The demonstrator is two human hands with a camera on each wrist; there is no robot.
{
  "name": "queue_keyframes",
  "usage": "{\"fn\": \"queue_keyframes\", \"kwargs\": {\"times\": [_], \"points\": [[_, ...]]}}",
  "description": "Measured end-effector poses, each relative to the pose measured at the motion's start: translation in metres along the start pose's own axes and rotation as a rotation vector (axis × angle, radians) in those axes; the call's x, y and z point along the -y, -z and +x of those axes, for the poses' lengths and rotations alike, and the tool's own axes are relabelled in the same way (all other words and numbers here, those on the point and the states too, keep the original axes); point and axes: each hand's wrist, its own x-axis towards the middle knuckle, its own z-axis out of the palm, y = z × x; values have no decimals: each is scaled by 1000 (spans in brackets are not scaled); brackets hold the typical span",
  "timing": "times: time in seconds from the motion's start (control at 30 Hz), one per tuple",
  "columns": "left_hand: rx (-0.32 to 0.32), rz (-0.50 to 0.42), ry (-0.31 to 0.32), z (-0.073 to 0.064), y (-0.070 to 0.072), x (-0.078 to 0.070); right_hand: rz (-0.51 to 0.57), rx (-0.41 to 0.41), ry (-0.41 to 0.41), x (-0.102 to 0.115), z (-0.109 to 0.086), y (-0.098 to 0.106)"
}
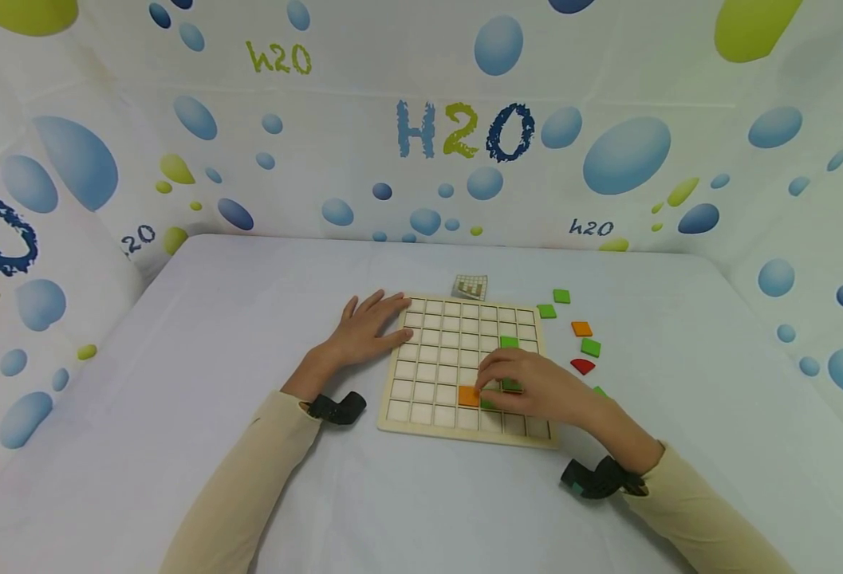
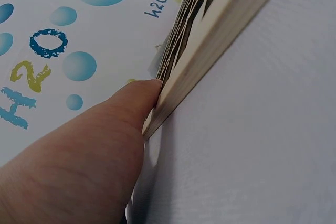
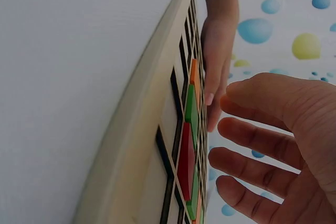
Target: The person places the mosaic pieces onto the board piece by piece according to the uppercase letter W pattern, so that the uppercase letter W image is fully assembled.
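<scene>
A pale wooden grid board (image 1: 424, 371) lies on the white table. My left hand (image 1: 364, 331) rests at its left edge, fingers spread, the thumb touching the rim. Over the board's right part hovers my right hand (image 1: 536, 387), fingers loosely bent; the right wrist view shows no piece between them. Close to its fingertips sits an orange tile (image 1: 468, 396) in a square. Green tiles lie beside it, one green tile (image 1: 510, 342) farther up. A red piece (image 3: 186, 163) also sits on the board in the right wrist view; the right hand hides it in the head view.
Right of the board lie loose pieces: several green tiles (image 1: 561, 296), an orange tile (image 1: 581, 328) and a red quarter-round piece (image 1: 583, 366). A small card with a grid picture (image 1: 470, 287) stands behind the board's far edge.
</scene>
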Motion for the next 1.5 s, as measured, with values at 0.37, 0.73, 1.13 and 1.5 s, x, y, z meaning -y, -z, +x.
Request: {"fn": "queue_keyframes", "kwargs": {"times": [0.37, 0.73, 1.13, 1.5], "points": [[-12, 7, -8, -1, -1, 0, 5, 0, -12, -5, -3, 10], [-20, 1, -20, -2, -1, 1, 62, 70, -102, -14, -11, 28], [-18, 4, -21, -2, -1, 2, 60, 150, -218, -20, -24, 51], [-25, 10, -26, -1, -3, 3, 57, 144, -214, -26, -32, 63]]}}
